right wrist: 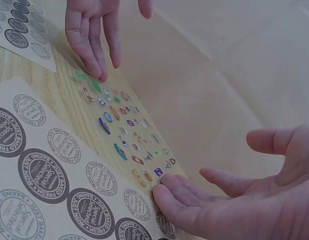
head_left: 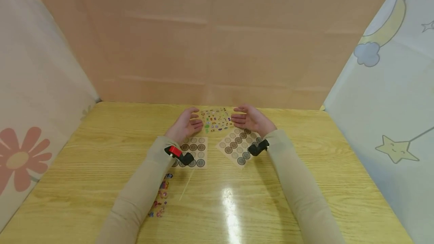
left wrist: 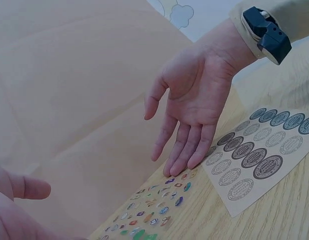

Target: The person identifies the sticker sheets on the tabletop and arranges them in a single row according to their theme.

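Observation:
A clear sticker sheet (head_left: 217,119) with small colourful pictures lies flat at the back of the table, between the two hands. At its left edge, the left hand (head_left: 187,123) has its fingers extended, palm facing inward. The right hand (head_left: 252,119) mirrors it at the right edge, fingertips right at the sheet in the right wrist view. Neither hand grips anything. Under the right wrist lies a tilted sheet of round label stickers (head_left: 234,148). A second sheet of round labels (head_left: 200,153) lies near the left wrist, partly hidden by the forearm.
Another clear sheet with colourful character stickers (head_left: 161,199) lies at the front left, partly beneath the left forearm. A thin pale strip (head_left: 186,185) rests beside it. A tan backdrop (head_left: 210,48) rises behind the wooden table (head_left: 322,183), with printed cloth (head_left: 400,97) at the sides.

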The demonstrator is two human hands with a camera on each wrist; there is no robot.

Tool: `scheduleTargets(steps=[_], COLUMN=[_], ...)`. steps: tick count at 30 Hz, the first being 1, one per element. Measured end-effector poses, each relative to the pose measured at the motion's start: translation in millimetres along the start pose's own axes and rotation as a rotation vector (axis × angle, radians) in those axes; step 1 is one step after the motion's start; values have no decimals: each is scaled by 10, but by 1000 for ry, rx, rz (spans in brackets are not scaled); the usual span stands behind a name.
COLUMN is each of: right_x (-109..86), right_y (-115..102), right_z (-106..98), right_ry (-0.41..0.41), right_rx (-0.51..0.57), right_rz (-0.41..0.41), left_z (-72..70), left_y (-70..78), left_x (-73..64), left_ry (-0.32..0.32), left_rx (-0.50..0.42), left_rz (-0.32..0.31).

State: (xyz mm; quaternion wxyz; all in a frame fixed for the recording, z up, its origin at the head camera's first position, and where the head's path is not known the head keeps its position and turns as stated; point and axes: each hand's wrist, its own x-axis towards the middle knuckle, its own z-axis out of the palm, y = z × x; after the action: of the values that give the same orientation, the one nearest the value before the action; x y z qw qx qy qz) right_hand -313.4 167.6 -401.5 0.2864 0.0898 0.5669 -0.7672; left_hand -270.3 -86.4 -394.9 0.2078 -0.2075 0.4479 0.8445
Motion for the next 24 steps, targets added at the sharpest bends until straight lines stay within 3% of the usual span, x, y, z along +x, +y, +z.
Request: scheduleTargets(steps=[7,14,24], right_x=[22,41,54], right_y=[-2,-6,-30], right_z=[7,0,-24], right_ry=[-7,-13,-31], right_rx=[18,21,35], right_rz=[1,2,7], left_z=[-29,-33,-45], left_y=[17,1,-3], left_x=[25,30,49], left_ry=[27,-15,-28], left_rx=[53,126,79], left_rz=[24,73,63])
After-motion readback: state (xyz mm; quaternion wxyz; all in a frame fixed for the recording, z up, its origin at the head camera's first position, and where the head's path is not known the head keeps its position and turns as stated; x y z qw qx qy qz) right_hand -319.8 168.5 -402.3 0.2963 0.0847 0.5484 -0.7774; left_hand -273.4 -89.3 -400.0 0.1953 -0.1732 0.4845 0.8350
